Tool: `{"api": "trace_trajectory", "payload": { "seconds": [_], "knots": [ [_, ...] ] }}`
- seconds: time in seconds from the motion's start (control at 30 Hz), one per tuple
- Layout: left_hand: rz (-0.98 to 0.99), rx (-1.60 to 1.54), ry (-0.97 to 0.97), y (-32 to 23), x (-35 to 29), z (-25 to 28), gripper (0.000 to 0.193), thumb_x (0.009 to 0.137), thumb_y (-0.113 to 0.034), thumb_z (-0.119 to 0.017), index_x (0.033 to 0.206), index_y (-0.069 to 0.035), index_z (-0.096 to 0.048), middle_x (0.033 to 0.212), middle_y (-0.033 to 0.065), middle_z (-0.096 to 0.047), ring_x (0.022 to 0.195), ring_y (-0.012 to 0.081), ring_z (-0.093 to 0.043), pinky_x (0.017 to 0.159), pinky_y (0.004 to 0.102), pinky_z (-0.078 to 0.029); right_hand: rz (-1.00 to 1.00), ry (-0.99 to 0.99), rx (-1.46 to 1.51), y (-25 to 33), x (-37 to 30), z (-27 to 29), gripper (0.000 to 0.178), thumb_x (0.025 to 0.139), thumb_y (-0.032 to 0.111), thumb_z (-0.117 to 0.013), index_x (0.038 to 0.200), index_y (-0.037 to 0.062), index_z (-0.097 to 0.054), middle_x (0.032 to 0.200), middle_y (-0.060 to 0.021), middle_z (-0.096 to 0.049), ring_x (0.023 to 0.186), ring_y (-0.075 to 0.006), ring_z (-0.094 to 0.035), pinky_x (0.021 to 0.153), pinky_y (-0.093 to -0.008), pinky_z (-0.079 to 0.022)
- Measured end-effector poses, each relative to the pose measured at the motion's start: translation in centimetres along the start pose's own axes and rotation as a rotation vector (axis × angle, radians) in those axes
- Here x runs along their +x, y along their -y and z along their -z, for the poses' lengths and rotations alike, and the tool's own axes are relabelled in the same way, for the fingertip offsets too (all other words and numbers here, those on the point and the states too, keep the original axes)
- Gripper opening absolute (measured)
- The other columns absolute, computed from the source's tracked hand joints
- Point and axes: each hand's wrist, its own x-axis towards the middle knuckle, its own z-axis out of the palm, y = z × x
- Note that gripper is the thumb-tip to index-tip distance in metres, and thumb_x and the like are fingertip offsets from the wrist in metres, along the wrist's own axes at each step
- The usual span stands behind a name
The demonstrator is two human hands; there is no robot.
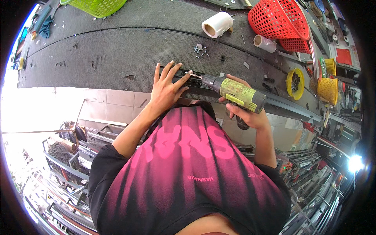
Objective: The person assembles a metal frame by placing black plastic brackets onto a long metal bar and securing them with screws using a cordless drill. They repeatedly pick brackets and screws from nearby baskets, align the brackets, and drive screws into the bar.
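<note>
My right hand (250, 116) grips a yellow-green and black cordless drill (238, 93), its body lying nearly level and its nose turned left. From the chuck a metal bit (194, 75) reaches toward the fingertips of my left hand (166, 87). That hand lies with fingers spread on a dark, narrow profile (192, 82) along the bench's near edge. The index fingertip is close to the bit's tip; whether a screw sits there is too small to tell. Loose small screws (201, 51) lie in a pile just beyond.
The bench (113, 51) has a worn grey carpet top. White film rolls (219, 24), red baskets (276, 19) and a yellow basket (294, 83) stand to the right. A green basket (96, 6) is at the far left. A long metal profile (290, 106) runs along the right edge.
</note>
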Motion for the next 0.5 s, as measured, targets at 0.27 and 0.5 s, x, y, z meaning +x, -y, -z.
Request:
{"api": "trace_trajectory", "payload": {
  "seconds": [0.27,0.5],
  "knots": [
    [0.009,-0.004,-0.03,0.1,-0.2,-0.7,0.057,0.096,-0.033,-0.086,0.152,-0.029,-0.078,0.156,0.0102,-0.063,0.155,0.0366,-0.054,0.138,0.0722,-0.026,-0.08,0.056,-0.095,1.9,1.7,-0.2,0.085,0.106,0.004,-0.084,0.18,0.0133,-0.043,0.144,-0.0041,-0.077,0.119,-0.0121,-0.076,0.074,-0.0275,-0.064],
    [0.006,0.002,-0.037,0.3,-0.1,-0.7,0.058,0.095,-0.034,-0.087,0.152,-0.029,-0.078,0.155,0.0101,-0.063,0.154,0.0367,-0.054,0.139,0.0717,-0.026,-0.164,0.1,-0.26,4.3,3.0,-0.2,0.08,0.103,0.003,-0.085,0.175,0.0109,-0.051,0.138,-0.0061,-0.08,0.119,-0.0137,-0.077,0.079,-0.0294,-0.065]
  ]
}}
